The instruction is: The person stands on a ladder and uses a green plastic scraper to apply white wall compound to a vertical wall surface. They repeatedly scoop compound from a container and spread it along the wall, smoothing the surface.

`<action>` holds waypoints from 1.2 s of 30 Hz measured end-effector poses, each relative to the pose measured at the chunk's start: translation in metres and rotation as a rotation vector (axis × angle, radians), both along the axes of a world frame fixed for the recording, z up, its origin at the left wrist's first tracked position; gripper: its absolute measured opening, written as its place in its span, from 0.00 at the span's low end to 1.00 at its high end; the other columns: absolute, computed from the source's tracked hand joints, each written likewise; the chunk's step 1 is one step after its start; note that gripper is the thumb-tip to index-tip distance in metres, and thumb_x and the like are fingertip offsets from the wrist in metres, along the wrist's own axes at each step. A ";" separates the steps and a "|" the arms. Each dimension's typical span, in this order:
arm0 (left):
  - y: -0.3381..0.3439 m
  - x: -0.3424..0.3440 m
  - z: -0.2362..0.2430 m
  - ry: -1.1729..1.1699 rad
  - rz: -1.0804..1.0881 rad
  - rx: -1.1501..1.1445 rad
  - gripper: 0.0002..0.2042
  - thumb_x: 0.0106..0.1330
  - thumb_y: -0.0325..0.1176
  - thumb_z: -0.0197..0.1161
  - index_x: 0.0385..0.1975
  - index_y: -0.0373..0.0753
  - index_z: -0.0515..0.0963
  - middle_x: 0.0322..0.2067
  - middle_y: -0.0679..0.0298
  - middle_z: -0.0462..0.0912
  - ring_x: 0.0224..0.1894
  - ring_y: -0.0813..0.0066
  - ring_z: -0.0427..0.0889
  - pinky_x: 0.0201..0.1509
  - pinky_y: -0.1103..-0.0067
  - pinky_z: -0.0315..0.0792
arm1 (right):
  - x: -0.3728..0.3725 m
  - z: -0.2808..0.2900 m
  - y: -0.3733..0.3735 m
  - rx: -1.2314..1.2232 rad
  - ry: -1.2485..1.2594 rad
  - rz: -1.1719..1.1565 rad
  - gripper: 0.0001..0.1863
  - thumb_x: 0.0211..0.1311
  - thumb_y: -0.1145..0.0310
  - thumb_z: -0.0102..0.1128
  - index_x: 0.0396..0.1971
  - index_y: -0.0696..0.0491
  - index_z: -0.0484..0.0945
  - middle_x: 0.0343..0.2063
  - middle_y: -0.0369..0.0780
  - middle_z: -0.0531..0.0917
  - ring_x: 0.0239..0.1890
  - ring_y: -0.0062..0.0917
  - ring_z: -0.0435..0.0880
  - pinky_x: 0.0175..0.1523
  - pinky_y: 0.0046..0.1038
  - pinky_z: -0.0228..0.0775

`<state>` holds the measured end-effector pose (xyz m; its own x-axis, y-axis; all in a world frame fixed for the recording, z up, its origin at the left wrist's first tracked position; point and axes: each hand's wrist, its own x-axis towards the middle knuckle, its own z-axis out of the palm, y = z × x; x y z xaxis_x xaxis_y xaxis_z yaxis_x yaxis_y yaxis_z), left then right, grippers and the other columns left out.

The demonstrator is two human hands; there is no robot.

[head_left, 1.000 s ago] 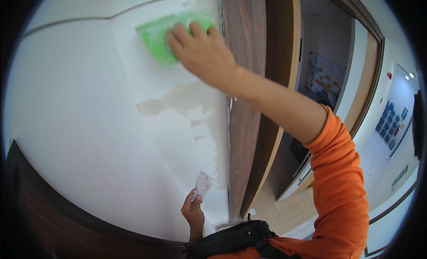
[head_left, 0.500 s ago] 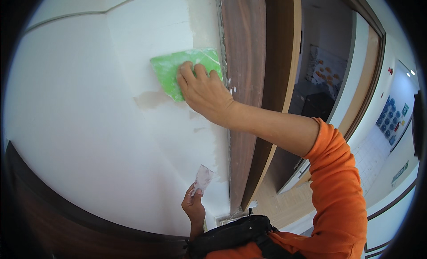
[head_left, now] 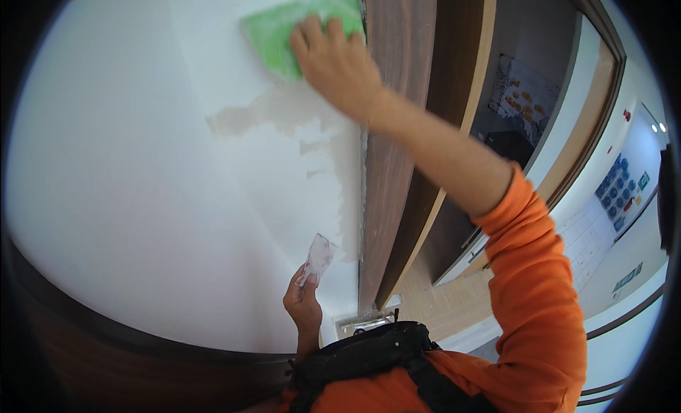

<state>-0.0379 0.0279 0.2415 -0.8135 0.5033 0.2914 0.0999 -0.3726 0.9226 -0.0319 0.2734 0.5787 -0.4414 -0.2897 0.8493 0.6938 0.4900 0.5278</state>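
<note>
My right hand (head_left: 340, 69) is closed on a green plastic putty spreader (head_left: 273, 40) and holds it against the white wall (head_left: 142, 164), beside the brown door frame (head_left: 396, 94). White smears lie on the spreader, and it is slightly blurred. Beneath it, a damp-looking beige patch (head_left: 273, 113) of filler spreads over the wall and runs along the frame. Lower down, my left hand (head_left: 303, 299) pinches a small, flat, whitish scraper (head_left: 317, 258) smeared with residue. This scraper points upward in front of the wall; whether it touches the wall I cannot tell.
A dark brown panel (head_left: 142, 370) borders the wall at the lower left. A black waist bag (head_left: 362, 353) sits at my front. To the right are a doorway with a wooden edge (head_left: 477, 79), a pale floor (head_left: 454, 303) and a corridor with stacked blue bottles (head_left: 616, 186).
My right hand has moved the green spreader up the wall, and more of the beige patch shows below it. My left hand still holds the small scraper, slightly higher in view.
</note>
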 end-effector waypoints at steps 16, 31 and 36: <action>-0.002 -0.005 -0.005 0.005 -0.003 0.022 0.15 0.70 0.23 0.58 0.53 0.23 0.77 0.44 0.54 0.85 0.46 0.73 0.82 0.53 0.79 0.74 | 0.011 0.056 -0.028 -0.100 0.092 0.255 0.09 0.56 0.72 0.55 0.38 0.55 0.76 0.41 0.42 0.78 0.42 0.34 0.81 0.38 0.34 0.78; -0.002 0.001 0.001 -0.003 0.038 -0.004 0.14 0.70 0.22 0.58 0.53 0.22 0.76 0.45 0.54 0.84 0.47 0.72 0.82 0.54 0.77 0.75 | 0.018 -0.208 -0.015 -0.604 -0.043 0.186 0.26 0.59 0.72 0.53 0.60 0.54 0.70 0.58 0.46 0.72 0.55 0.38 0.72 0.57 0.44 0.63; 0.007 0.004 -0.003 -0.035 0.089 0.029 0.14 0.70 0.21 0.57 0.53 0.23 0.75 0.45 0.53 0.84 0.46 0.71 0.82 0.53 0.77 0.76 | 0.040 -0.346 -0.024 -0.902 -0.130 0.199 0.26 0.61 0.74 0.50 0.62 0.54 0.67 0.59 0.47 0.70 0.58 0.41 0.70 0.60 0.45 0.60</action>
<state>-0.0336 0.0348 0.2383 -0.8647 0.4204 0.2750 0.1015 -0.3900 0.9152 0.0085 0.2495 0.2330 -0.5621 0.3746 0.7374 0.5150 0.8561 -0.0423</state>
